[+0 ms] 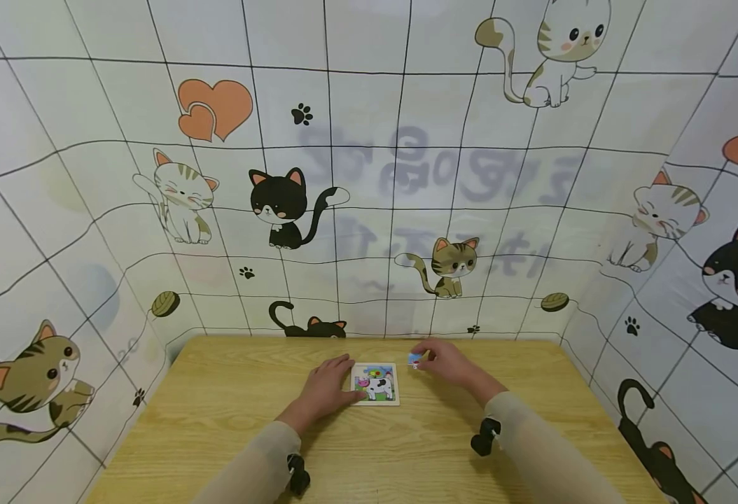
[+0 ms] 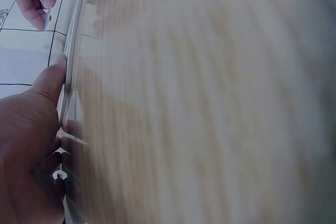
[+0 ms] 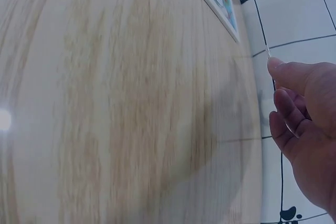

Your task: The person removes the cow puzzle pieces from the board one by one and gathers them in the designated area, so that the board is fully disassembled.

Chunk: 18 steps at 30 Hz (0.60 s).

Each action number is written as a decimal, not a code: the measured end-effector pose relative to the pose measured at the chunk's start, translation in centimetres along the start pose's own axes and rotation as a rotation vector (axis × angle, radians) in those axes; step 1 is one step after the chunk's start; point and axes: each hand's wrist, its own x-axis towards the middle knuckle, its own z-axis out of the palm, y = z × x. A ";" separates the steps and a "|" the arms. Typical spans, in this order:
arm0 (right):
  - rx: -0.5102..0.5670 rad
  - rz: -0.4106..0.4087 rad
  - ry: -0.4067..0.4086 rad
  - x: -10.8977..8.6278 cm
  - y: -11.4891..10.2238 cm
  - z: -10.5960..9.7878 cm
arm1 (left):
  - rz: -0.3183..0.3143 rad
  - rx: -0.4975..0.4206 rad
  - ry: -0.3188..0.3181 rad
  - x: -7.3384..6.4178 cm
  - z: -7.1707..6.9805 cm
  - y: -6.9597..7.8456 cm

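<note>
A small square picture puzzle in a pale frame, showing a black-and-white cow, lies flat on the wooden table. My left hand rests along its left side, the fingers by the upper corner and the straight thumb pressing on the lower left; the left wrist view shows that thumb against the board. To the right of the puzzle, my right hand pinches a small blue puzzle piece with some red and white on it. In the right wrist view the piece is seen edge-on at the fingertips, raised over the table.
The wooden table reaches back to a wall sheet with a grid and cartoon cats, which also encloses both sides. Dark wrist devices sit on the left sleeve and the right sleeve.
</note>
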 end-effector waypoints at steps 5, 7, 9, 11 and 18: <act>0.012 0.025 -0.008 -0.3 0.6 -0.7 | -0.002 -0.001 -0.005 0.1 0.0 -0.1; 0.010 0.041 -0.011 -0.3 0.9 -0.9 | -0.004 -0.007 -0.006 0.1 0.2 -0.4; 0.010 0.053 -0.014 -0.5 1.0 -1.1 | -0.004 0.000 -0.005 0.1 0.3 -0.4; 0.007 0.051 -0.017 -0.6 1.1 -1.3 | -0.006 0.008 -0.015 0.0 0.0 -0.2; 0.027 0.034 -0.046 -0.9 1.4 -2.0 | -0.018 0.050 -0.059 -0.2 -1.3 1.1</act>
